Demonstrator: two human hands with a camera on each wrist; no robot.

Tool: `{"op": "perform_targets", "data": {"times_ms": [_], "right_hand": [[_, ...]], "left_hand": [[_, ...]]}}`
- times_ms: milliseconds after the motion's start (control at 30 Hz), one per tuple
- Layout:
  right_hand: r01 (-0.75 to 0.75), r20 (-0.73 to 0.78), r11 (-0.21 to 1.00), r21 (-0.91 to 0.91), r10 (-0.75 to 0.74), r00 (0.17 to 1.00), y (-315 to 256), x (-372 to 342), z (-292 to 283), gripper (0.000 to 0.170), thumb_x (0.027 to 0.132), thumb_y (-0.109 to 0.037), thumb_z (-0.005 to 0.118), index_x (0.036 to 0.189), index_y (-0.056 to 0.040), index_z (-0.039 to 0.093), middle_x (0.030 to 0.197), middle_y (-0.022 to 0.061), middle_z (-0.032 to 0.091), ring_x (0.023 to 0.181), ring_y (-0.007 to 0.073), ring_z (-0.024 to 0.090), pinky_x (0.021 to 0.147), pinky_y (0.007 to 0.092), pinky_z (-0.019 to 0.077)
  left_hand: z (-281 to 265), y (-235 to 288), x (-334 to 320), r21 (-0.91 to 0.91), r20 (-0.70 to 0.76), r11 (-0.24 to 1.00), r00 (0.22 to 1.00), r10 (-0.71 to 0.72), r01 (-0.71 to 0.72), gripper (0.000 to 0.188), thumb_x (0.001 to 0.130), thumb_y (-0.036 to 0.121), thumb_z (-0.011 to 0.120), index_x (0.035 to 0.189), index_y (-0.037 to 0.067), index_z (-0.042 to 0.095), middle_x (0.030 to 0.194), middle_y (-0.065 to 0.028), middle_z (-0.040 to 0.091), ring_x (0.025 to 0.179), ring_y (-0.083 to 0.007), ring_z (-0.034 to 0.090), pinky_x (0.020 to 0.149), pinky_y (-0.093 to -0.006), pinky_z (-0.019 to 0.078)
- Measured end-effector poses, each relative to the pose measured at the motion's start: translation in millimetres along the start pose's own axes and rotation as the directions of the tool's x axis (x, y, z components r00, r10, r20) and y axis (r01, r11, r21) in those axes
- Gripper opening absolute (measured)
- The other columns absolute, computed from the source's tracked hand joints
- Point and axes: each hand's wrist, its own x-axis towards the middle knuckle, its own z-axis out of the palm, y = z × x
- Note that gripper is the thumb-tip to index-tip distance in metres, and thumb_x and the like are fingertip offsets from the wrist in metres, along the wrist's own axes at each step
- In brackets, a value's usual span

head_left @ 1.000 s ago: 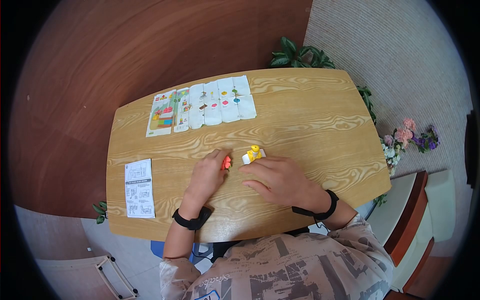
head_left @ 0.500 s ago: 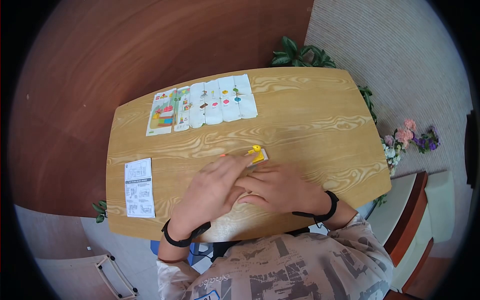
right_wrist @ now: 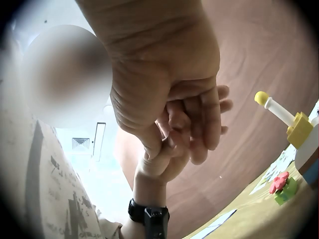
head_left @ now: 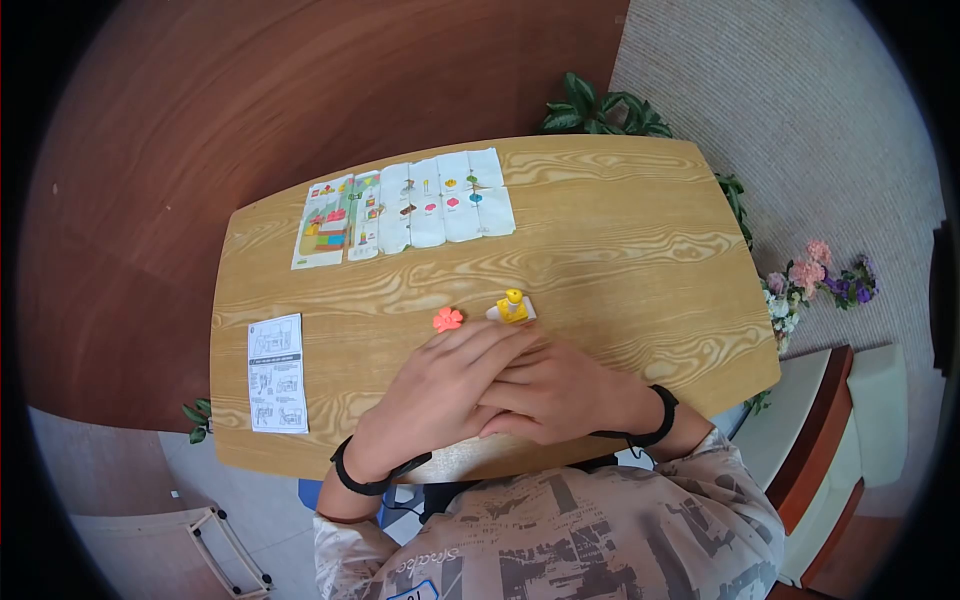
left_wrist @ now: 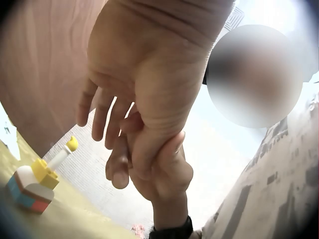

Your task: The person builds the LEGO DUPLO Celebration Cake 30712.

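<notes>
Both hands meet in front of the person: in the head view the left hand (head_left: 435, 395) lies over the fingers of the right hand (head_left: 555, 390). Their thumbs cross in the left wrist view, and neither holds a toy piece. Just beyond them stands a block stack (head_left: 515, 311) with a yellow brick (left_wrist: 46, 174) and a white candle (left_wrist: 61, 157) with a yellow tip. White, brown, blue and red layers show beneath. To its left is a coral flower (head_left: 448, 319), seated on a green brick (right_wrist: 285, 193) in the right wrist view. The hands touch neither.
A colourful unfolded sheet (head_left: 425, 200) lies at the table's back left, and a black-and-white printed sheet (head_left: 276, 375) near the left edge. Plants (head_left: 600, 108) stand behind the table, with pink and purple flowers (head_left: 810, 270) beyond its right side.
The left hand has left the coral flower and moved right onto the right hand. Both have drawn back toward the person, uncovering the flower and the stack.
</notes>
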Motion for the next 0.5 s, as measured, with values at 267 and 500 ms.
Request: {"op": "perform_targets", "data": {"times_ms": [267,500], "right_hand": [[0.063,-0.011,0.997,-0.053,-0.063,0.998,3,-1,0,0.026,0.095,-0.034,0.079,0.106,-0.0103,0.076,0.098,0.0077,0.074,0.092,0.0298,0.070,0.083,0.0447,0.0569],[0.040,0.015,0.999,0.020,-0.040,0.999,-4,0,-6,0.032,0.097,-0.037,0.075,0.101,-0.0054,0.072,0.099,0.0155,0.073,0.096,0.0358,0.070,0.085,0.0475,0.0553]], "left_hand": [[6,2,-2,-0.004,0.050,1.000,0.999,-0.009,0.009,0.075,0.071,0.020,0.086,0.142,0.005,0.065,0.126,-0.0159,0.073,0.112,-0.0366,0.073,0.096,-0.0439,0.0594],[-1,11,2,-0.007,0.058,0.999,0.998,0.035,-0.035,0.079,0.072,0.025,0.084,0.145,0.003,0.062,0.133,-0.0173,0.070,0.119,-0.0378,0.070,0.102,-0.0447,0.0572]]}}
